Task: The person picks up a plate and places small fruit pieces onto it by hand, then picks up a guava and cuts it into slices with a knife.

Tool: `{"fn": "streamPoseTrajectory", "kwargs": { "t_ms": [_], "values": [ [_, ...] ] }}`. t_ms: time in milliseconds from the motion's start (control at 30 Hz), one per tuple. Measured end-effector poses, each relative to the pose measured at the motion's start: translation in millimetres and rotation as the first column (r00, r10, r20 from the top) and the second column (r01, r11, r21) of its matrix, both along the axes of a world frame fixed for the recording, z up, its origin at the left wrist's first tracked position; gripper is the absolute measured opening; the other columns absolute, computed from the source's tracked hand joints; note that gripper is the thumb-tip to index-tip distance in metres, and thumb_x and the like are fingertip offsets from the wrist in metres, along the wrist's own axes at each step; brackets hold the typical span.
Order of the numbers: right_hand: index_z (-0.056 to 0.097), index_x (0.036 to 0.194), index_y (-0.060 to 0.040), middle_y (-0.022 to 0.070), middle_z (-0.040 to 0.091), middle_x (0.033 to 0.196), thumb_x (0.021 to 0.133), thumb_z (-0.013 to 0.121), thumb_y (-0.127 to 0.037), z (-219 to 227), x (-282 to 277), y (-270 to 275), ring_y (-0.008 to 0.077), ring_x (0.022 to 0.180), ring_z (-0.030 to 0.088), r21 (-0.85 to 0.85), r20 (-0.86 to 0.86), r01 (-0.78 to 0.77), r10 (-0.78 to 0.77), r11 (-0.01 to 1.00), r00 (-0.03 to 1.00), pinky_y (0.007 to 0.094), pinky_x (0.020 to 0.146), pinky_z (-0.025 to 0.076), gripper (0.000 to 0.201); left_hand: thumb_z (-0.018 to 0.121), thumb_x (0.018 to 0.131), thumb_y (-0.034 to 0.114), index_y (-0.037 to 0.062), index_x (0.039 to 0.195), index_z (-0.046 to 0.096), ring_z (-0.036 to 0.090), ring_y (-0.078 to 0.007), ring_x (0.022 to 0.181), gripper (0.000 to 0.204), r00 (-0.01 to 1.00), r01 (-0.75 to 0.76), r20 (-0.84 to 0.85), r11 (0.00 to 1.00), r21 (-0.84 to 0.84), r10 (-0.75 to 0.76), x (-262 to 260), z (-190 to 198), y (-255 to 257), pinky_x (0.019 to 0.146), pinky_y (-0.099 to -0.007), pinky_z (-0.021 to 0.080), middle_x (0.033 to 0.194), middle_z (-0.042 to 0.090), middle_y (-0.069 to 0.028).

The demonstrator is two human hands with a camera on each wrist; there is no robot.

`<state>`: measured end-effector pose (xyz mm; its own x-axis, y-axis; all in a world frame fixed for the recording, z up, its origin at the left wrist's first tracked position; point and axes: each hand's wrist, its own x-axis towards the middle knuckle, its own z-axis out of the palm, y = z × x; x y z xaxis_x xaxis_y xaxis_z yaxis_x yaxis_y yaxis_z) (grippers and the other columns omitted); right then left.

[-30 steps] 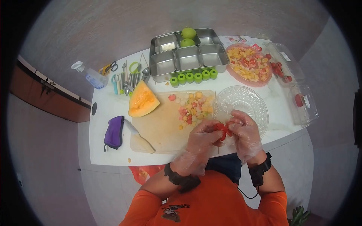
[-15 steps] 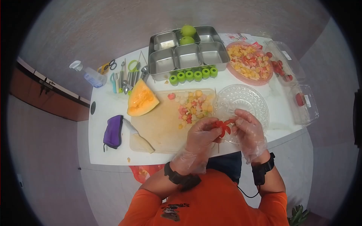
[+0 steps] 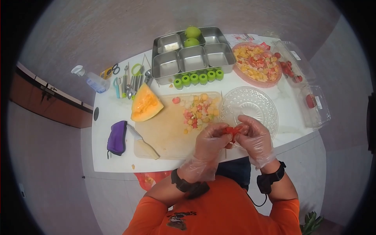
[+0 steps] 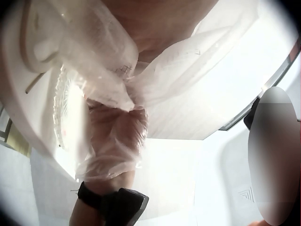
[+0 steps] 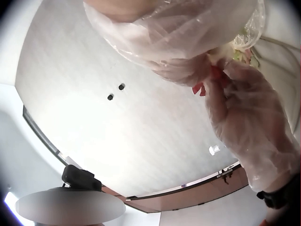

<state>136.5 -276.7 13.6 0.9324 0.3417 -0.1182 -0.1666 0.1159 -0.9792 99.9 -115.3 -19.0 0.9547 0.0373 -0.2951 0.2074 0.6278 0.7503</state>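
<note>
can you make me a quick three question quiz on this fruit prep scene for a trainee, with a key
1. True or false: in the head view, the round, clear, patterned plate lies to the right of the pale rectangular cutting board.

2. Which lies nearest the cream-handled knife?
A) the clear spray bottle
B) the purple fabric pouch
C) the pink tray of chopped fruit

3. What do the left hand and right hand, both in clear plastic gloves, hold between their fingertips?

Key:
1. True
2. B
3. A small red piece
</note>
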Motion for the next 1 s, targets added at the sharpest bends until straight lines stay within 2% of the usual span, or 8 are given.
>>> {"fn": "streamPoseTrajectory", "kwargs": {
  "t_ms": [267, 333, 433, 567, 633, 667, 833, 1000],
  "values": [
    [0.049, 0.138, 0.0009, 0.0073, 0.065, 0.107, 0.082, 0.068, 0.011, 17, 15, -27, 0.0112, 0.094, 0.062, 0.022, -0.071, -0.021, 0.023, 1.000, 0.997, 0.0225, 0.079, 0.051, 0.060, 0.067, 0.088, 0.001, 0.0006, 0.125, 0.059, 0.068, -0.0180, 0.081, 0.038, 0.975, 0.220, -0.043, 0.964, 0.147, -0.216, 28, 25, 4, 0.067, -0.0296, 0.058, 0.103, 0.069, -0.0093],
    [0.052, 0.135, 0.0023, 0.0073, 0.066, 0.105, 0.083, 0.068, 0.005, 24, 29, -39, 0.0113, 0.090, 0.063, 0.011, -0.091, 0.018, -0.017, 1.000, 0.996, 0.0230, 0.078, 0.051, 0.055, 0.066, 0.089, 0.004, 0.0016, 0.126, 0.059, 0.068, -0.0155, 0.081, 0.038, 0.904, 0.404, -0.027, 0.833, 0.379, -0.426, 55, 38, -3, 0.066, -0.0277, 0.057, 0.102, 0.069, -0.0076],
    [0.057, 0.130, 0.0040, 0.0080, 0.067, 0.100, 0.083, 0.070, 0.000, 26, 58, -58, 0.0120, 0.085, 0.064, -0.255, -0.101, 0.034, -0.062, 0.966, 0.993, 0.0254, 0.076, 0.053, 0.048, 0.066, 0.089, 0.006, 0.0024, 0.121, 0.063, 0.068, -0.0134, 0.076, 0.033, 0.849, 0.498, -0.119, 0.706, 0.504, -0.514, 99, 40, -21, 0.063, -0.0266, 0.056, 0.097, 0.070, -0.0056],
    [0.064, 0.122, 0.0030, 0.0060, 0.068, 0.091, 0.079, 0.076, -0.006, -12, 101, -73, 0.0126, 0.079, 0.065, -0.303, -0.063, -0.006, -0.014, 0.953, 0.998, 0.0263, 0.072, 0.054, 0.045, 0.065, 0.089, 0.009, 0.0053, 0.118, 0.066, 0.067, -0.0136, 0.073, 0.029, 0.800, 0.556, -0.202, 0.573, 0.602, -0.564, 138, 29, -44, 0.060, -0.0282, 0.056, 0.091, 0.070, -0.0048],
    [0.064, 0.120, 0.0044, 0.0067, 0.068, 0.091, 0.080, 0.076, -0.006, -24, 114, -73, 0.0132, 0.078, 0.065, -0.355, -0.068, 0.025, -0.052, 0.935, 0.996, 0.0261, 0.071, 0.054, 0.043, 0.065, 0.088, 0.011, 0.0075, 0.111, 0.070, 0.068, -0.0137, 0.070, 0.024, 0.695, 0.639, -0.348, 0.318, 0.701, -0.629, 148, 28, -50, 0.058, -0.0294, 0.055, 0.088, 0.070, -0.0064],
    [0.063, 0.119, 0.0058, 0.0074, 0.068, 0.091, 0.081, 0.076, -0.006, -29, 117, -71, 0.0139, 0.077, 0.066, -0.411, -0.065, 0.051, -0.084, 0.910, 0.994, 0.0260, 0.069, 0.054, 0.041, 0.065, 0.088, 0.011, 0.0075, 0.111, 0.070, 0.068, -0.0137, 0.070, 0.024, 0.691, 0.646, -0.359, 0.312, 0.697, -0.627, 150, 26, -52, 0.058, -0.0294, 0.055, 0.088, 0.070, -0.0064],
    [0.068, 0.114, 0.0006, 0.0104, 0.071, 0.094, 0.081, 0.077, -0.012, -28, 123, -64, 0.0172, 0.083, 0.069, -0.602, -0.042, 0.011, -0.045, 0.798, 0.998, 0.0281, 0.076, 0.055, 0.037, 0.068, 0.083, 0.015, 0.0044, 0.114, 0.070, 0.070, -0.0247, 0.089, 0.033, 0.704, 0.312, -0.350, -0.173, 0.934, -0.618, 157, 30, -50, 0.079, -0.0330, 0.055, 0.099, 0.073, -0.0141],
    [0.071, 0.116, -0.0077, 0.0138, 0.073, 0.102, 0.082, 0.075, -0.023, -22, 127, -63, 0.0253, 0.091, 0.071, -0.824, 0.087, 0.040, 0.056, 0.565, 0.995, 0.0326, 0.083, 0.054, 0.037, 0.070, 0.081, 0.017, 0.0055, 0.122, 0.067, 0.068, -0.0282, 0.100, 0.043, 0.730, 0.370, -0.354, -0.097, 0.924, -0.585, 162, 28, -44, 0.089, -0.0342, 0.052, 0.106, 0.072, -0.0154]
  ]
}}
